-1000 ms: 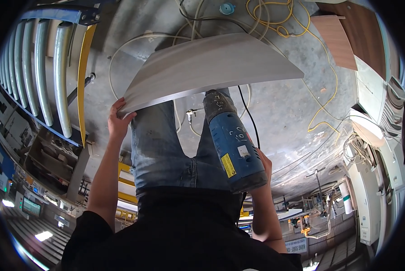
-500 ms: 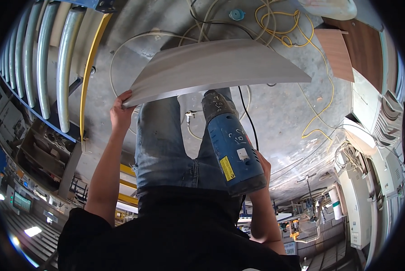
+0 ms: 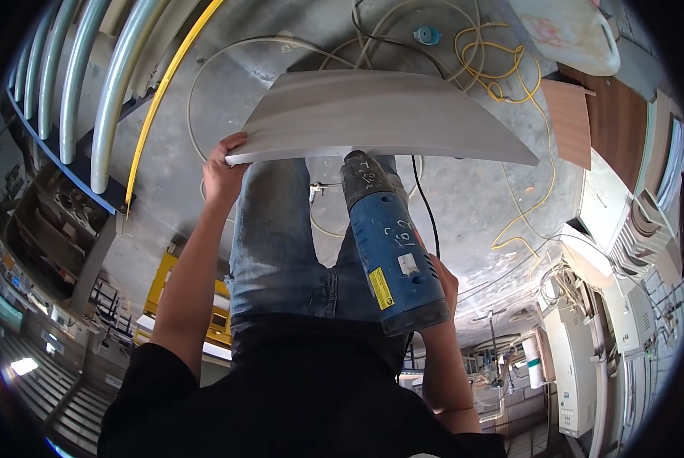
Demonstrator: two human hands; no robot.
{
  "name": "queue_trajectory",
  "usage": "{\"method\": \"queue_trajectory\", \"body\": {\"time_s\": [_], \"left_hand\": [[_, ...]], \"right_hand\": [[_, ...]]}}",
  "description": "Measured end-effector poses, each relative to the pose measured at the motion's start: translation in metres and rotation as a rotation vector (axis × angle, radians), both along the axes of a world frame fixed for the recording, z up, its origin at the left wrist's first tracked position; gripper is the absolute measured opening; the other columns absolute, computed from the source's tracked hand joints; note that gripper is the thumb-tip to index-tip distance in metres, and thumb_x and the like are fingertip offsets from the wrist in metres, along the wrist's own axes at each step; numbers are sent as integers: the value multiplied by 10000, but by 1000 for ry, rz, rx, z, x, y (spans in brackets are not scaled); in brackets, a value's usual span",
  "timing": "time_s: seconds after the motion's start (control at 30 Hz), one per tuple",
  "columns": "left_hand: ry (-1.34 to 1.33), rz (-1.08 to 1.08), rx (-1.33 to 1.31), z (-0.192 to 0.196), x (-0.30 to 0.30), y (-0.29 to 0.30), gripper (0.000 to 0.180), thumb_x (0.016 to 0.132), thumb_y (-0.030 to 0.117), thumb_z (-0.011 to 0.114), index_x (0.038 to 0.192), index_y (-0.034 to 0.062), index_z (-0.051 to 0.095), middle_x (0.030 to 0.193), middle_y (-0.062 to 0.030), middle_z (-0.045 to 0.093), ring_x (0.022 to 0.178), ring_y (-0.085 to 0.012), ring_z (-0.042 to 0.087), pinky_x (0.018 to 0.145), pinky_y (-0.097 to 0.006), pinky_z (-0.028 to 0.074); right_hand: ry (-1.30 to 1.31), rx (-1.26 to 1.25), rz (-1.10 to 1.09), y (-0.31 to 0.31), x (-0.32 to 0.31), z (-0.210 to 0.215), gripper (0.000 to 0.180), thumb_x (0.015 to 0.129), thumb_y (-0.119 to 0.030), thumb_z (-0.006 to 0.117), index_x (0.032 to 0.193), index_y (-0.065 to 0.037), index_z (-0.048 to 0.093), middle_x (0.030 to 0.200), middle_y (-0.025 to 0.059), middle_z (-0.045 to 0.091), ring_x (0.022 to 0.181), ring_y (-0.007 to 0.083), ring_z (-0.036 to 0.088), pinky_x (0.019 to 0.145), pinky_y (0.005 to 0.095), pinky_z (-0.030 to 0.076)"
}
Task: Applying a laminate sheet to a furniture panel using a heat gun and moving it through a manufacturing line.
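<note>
Head view: my left hand (image 3: pixel 225 174) is closed on the near left corner of a flat, grey, wood-grained panel (image 3: pixel 387 114), fingers bent over its edge. That panel spans the middle ahead of me, over the legs of my faded blue denim jeans (image 3: pixel 271 237). My right hand (image 3: pixel 447 286) holds a blue, barrel-shaped power tool (image 3: pixel 395 244) with a dark nozzle, its tip at the panel's near edge; whether they touch I cannot tell. The tool's body hides most of those fingers, so how tightly they curl I cannot tell. Beyond, a thin yellow hose (image 3: pixel 549 145) trails across the grey concrete floor (image 3: pixel 471 198).
</note>
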State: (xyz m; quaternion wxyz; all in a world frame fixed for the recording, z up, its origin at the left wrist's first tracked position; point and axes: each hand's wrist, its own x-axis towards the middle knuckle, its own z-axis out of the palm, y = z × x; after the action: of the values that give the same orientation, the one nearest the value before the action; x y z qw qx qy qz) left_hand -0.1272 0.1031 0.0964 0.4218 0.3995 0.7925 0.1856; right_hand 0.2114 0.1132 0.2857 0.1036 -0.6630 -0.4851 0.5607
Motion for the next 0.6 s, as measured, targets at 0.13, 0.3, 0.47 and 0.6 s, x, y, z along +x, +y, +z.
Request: {"method": "queue_trajectory", "body": {"time_s": [0.13, 0.3, 0.47, 0.6], "left_hand": [[1, 7, 39, -5, -2, -3, 342, 714, -44, 677, 1035, 54, 613, 1105, -42, 646, 1009, -163, 604, 881, -270, 459], [39, -59, 57, -16, -6, -3, 344, 735, -15, 658, 1064, 71, 601, 1128, -56, 630, 1039, -206, 594, 904, -288, 449], [-17, -97, 116, -21, -10, -3, 368, 728, -20, 653, 1079, 68, 584, 1169, -72, 608, 1080, -230, 574, 916, -308, 445], [-23, -118, 196, -30, -13, -6, 362, 727, -28, 643, 1071, 63, 583, 1165, -89, 607, 1081, -247, 573, 918, -319, 445]], "right_hand": [[16, 27, 21, -3, -12, 0, 335, 682, -156, 665, 955, 11, 563, 749, 159, 585, 657, 350, 622, 562, 335, 476], [10, 18, 46, -8, -28, -2, 325, 691, -152, 662, 950, 15, 560, 746, 161, 583, 652, 347, 619, 552, 329, 470], [10, 21, 70, -10, -45, -4, 277, 715, -144, 632, 929, 15, 556, 724, 157, 563, 623, 351, 598, 527, 341, 451], [17, 42, 112, -11, -55, -5, 264, 725, -148, 616, 926, 12, 559, 710, 149, 549, 611, 350, 587, 523, 348, 442]]}}
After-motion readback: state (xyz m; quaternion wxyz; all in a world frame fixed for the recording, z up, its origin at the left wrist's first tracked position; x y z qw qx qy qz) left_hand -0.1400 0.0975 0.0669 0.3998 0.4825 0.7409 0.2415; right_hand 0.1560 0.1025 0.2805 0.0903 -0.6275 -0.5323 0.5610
